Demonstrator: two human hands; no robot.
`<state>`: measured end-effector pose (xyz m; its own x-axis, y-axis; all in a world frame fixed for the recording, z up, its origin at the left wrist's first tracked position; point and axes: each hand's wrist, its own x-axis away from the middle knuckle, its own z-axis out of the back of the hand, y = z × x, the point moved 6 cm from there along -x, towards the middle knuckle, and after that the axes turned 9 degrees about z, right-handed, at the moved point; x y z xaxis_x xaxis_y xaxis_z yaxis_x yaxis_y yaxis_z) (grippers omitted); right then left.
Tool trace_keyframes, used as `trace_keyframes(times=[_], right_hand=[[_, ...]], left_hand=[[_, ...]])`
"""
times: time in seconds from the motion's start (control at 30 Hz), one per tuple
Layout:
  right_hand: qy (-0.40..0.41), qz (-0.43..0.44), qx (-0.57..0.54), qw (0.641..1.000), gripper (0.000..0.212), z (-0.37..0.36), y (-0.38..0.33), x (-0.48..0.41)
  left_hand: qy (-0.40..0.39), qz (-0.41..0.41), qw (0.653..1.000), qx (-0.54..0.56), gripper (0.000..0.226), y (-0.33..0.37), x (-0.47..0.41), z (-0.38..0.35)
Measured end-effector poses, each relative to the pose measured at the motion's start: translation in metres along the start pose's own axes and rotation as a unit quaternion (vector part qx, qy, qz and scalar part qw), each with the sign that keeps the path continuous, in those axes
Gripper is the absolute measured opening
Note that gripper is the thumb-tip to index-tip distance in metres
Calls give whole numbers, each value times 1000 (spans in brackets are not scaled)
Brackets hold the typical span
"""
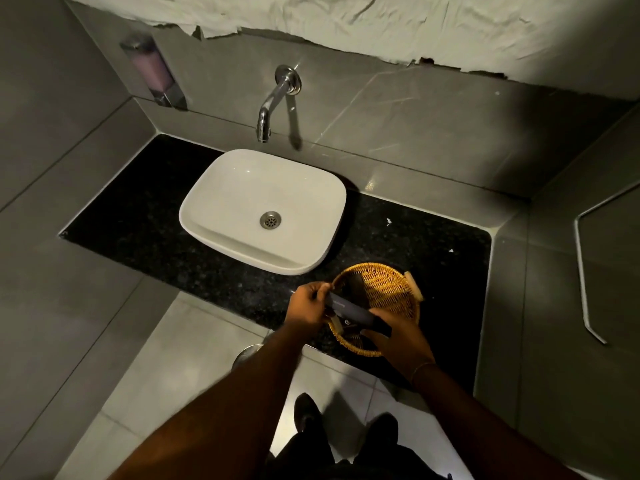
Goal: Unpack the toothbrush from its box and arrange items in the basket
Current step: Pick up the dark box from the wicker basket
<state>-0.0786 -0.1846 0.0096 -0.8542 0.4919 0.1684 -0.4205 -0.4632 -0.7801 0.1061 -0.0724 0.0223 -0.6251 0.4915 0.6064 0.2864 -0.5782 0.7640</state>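
Note:
A long dark toothbrush box [349, 309] is held level just above the near rim of a round wicker basket [388, 289] on the black counter. My left hand [309, 306] grips the box's left end. My right hand [394, 336] holds its right end from below. Inside the basket lie a dark item [356, 285] near the far left and other small dark items [348, 329] under the box. A pale wooden piece [414, 285] leans on the basket's right rim.
A white basin [221, 209] sits on the black granite counter [131, 223] to the left of the basket, under a chrome wall tap [273, 105]. A soap dispenser [154, 74] hangs on the left wall. A metal rail [581, 271] runs along the right wall.

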Motion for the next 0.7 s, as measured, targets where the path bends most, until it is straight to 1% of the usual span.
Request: trace_keyframes(times=[0.17, 0.23, 0.3, 0.4, 0.47, 0.5, 0.57, 0.63, 0.67, 0.7], right_hand=[[-5, -6, -26, 1000, 25, 1, -8, -3], [-16, -11, -21, 1000, 20, 0, -13, -6], [-18, -13, 0, 1000, 20, 2, -20, -10], [-5, 0, 20, 1000, 11, 6, -31, -16], [9, 10, 17, 1000, 12, 9, -38, -19], [14, 8, 10, 1000, 13, 11, -41, -20], [16, -14, -17, 1000, 16, 10, -39, -25], [24, -37, -70, 997, 25, 10, -35, -31], [45, -52, -112, 991, 28, 12, -34, -34], [71, -78, -174, 979, 25, 15, -35, -35]], left_hand=[[20, 18, 997, 70, 29, 4, 4, 7], [15, 32, 993, 109, 28, 6, 5, 5], [-4, 29, 989, 142, 23, 13, 9, -1], [-45, -11, 992, 119, 35, 22, 8, -8], [-59, -34, 991, 117, 38, 27, 9, -7], [-57, -31, 990, 122, 38, 29, 10, -5], [-48, 5, 987, 151, 40, 30, 9, 0], [-61, 48, 979, 186, 45, 30, 9, 2], [-67, 64, 979, 180, 46, 27, 8, 3], [-77, 70, 981, 166, 42, 27, 8, 0]])
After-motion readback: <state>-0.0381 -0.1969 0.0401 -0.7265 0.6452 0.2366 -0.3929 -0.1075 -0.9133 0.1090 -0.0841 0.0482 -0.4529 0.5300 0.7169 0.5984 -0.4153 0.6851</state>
